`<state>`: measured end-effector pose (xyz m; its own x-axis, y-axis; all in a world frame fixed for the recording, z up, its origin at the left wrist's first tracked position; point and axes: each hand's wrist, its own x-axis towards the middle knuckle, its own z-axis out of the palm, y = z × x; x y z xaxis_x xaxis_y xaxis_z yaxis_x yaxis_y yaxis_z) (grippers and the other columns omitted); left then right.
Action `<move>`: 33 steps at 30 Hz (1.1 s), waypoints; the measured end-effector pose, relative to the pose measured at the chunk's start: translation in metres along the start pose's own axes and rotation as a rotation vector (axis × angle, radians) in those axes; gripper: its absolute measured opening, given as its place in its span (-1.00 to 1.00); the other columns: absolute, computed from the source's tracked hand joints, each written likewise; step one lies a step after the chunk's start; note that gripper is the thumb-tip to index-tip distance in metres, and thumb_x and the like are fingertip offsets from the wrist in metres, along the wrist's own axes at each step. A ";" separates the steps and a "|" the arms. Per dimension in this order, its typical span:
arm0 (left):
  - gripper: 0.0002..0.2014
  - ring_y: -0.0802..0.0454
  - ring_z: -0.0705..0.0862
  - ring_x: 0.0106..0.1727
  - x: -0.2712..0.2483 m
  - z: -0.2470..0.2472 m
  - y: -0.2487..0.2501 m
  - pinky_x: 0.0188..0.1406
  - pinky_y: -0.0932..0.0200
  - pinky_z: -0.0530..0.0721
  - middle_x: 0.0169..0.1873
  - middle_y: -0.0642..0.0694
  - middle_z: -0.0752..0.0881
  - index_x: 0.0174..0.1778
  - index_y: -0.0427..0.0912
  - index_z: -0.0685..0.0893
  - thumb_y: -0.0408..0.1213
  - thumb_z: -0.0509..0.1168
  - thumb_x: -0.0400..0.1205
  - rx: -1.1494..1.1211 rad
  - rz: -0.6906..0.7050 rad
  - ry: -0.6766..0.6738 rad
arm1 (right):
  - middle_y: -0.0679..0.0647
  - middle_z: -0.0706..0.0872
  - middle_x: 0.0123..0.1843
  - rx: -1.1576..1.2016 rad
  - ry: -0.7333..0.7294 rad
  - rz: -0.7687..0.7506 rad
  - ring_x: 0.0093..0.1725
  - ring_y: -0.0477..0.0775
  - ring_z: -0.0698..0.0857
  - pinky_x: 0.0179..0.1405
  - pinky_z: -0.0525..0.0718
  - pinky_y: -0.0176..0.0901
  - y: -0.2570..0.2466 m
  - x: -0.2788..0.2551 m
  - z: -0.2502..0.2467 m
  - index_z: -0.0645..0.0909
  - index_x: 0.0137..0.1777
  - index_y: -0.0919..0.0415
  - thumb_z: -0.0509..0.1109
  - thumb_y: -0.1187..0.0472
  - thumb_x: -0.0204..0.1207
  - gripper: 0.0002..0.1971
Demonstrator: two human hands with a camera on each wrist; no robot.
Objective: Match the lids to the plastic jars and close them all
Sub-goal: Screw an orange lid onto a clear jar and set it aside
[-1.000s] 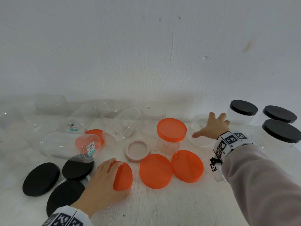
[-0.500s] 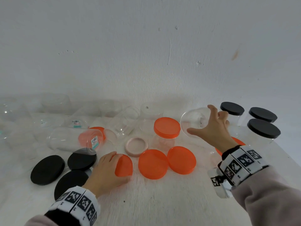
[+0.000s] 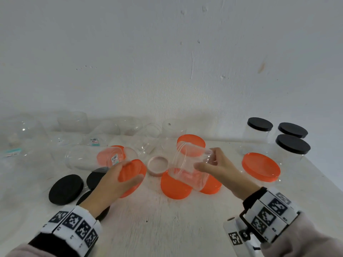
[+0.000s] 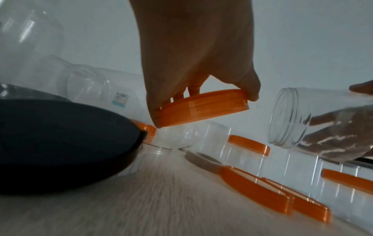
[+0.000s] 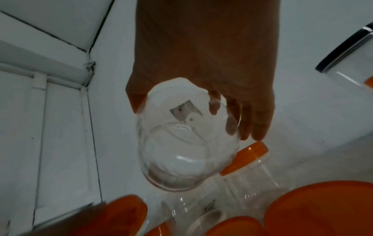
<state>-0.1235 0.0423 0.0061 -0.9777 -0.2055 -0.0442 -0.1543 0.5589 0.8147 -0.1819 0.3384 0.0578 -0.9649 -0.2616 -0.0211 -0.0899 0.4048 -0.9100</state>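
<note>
My left hand [image 3: 118, 180] grips an orange lid [image 3: 133, 173] by its rim and holds it tilted above the table; the left wrist view shows the same orange lid [image 4: 201, 107] pinched between thumb and fingers. My right hand [image 3: 217, 167] holds a clear open jar [image 3: 189, 167] in the air, tipped on its side, mouth toward the lid. In the right wrist view the clear jar [image 5: 181, 135] sits in my fingers, base toward the camera. Lid and jar are a short gap apart.
Two loose orange lids [image 3: 175, 188] lie under the held jar, a pink lid [image 3: 157, 165] beside them. An orange-lidded jar [image 3: 191, 143] stands behind. Black lids [image 3: 65, 186] lie front left, three black-lidded jars [image 3: 292, 147] back right, several clear jars [image 3: 92, 158] along the left.
My left hand lifted the orange lid off the table. My right hand picked up the clear jar from the back and brought it in front of me, toward the lid.
</note>
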 end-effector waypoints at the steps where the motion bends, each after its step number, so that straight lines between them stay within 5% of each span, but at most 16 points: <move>1: -0.06 0.09 0.46 0.21 -0.003 -0.003 0.002 0.03 0.18 0.49 0.25 0.12 0.41 0.52 0.11 0.33 0.46 0.32 0.25 -0.037 -0.009 -0.002 | 0.15 0.65 0.13 0.002 -0.021 0.012 0.03 -0.06 0.63 -0.06 0.62 -0.18 0.000 -0.001 0.006 0.44 0.12 0.08 0.53 -0.36 -0.11 -0.17; 5: -0.14 0.07 0.50 0.26 -0.014 -0.013 0.007 -0.05 0.24 0.50 0.34 0.08 0.46 0.45 0.21 0.37 0.42 0.28 0.20 -0.164 -0.057 -0.024 | 0.02 0.59 0.07 0.084 -0.164 0.088 0.02 -0.12 0.63 -0.14 0.53 -0.34 0.002 -0.005 0.025 0.32 0.36 -0.02 0.61 -0.24 -0.17 0.02; 10: -0.29 -0.02 0.50 0.37 -0.022 -0.021 0.009 0.20 0.06 0.52 0.42 0.03 0.46 0.38 0.30 0.35 0.34 0.30 0.28 -0.254 -0.084 -0.059 | 0.06 0.67 0.23 0.098 -0.262 0.153 0.21 0.03 0.67 0.20 0.67 -0.03 0.008 -0.010 0.046 0.44 0.35 0.00 0.64 -0.17 -0.11 -0.06; 14: -0.23 -0.03 0.49 0.40 -0.028 -0.023 0.007 0.31 0.00 0.52 0.43 0.02 0.47 0.42 0.25 0.37 0.36 0.30 0.26 -0.239 -0.105 -0.063 | -0.06 0.71 0.04 0.008 -0.223 0.110 0.00 -0.12 0.69 -0.11 0.60 -0.27 0.010 -0.014 0.059 0.56 0.23 0.02 0.49 -0.36 -0.09 -0.16; 18: -0.31 0.00 0.50 0.35 -0.031 -0.025 0.005 0.23 0.06 0.53 0.39 0.05 0.49 0.35 0.31 0.38 0.36 0.32 0.28 -0.245 -0.105 -0.073 | 0.01 0.69 0.10 -0.042 -0.235 0.110 0.07 -0.03 0.70 0.17 0.70 -0.05 0.013 -0.016 0.070 0.52 0.26 0.05 0.51 -0.35 -0.06 -0.14; 24: -0.27 0.08 0.55 0.25 -0.034 -0.024 0.008 0.01 0.19 0.57 0.31 0.10 0.52 0.31 0.30 0.40 0.40 0.32 0.20 -0.232 -0.092 -0.074 | -0.04 0.42 0.31 -0.229 -0.346 0.084 0.26 0.01 0.52 0.30 0.62 0.00 0.015 -0.019 0.084 0.28 0.55 0.03 0.58 -0.26 -0.05 0.10; 27: -0.28 0.26 0.53 0.08 -0.038 -0.021 0.017 -0.16 0.36 0.52 0.20 0.21 0.50 0.27 0.29 0.39 0.44 0.32 0.21 -0.204 -0.051 -0.076 | -0.07 0.34 0.28 -0.281 -0.351 0.058 0.25 -0.02 0.46 0.31 0.58 -0.04 0.018 -0.020 0.085 0.21 0.58 0.00 0.60 -0.20 0.07 0.06; 33: -0.16 0.35 0.51 0.14 -0.047 -0.014 0.028 -0.07 0.42 0.50 0.17 0.37 0.46 0.32 0.30 0.35 0.46 0.33 0.11 -0.102 0.088 -0.143 | -0.15 0.45 0.41 -0.219 -0.456 0.047 0.42 -0.08 0.46 0.49 0.47 0.03 0.029 -0.021 0.065 0.22 0.54 -0.08 0.69 -0.10 0.10 0.03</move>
<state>-0.0795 0.0570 0.0391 -0.9982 -0.0392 -0.0464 -0.0596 0.4842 0.8730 -0.1485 0.2985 0.0049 -0.7678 -0.5746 -0.2832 -0.1454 0.5869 -0.7965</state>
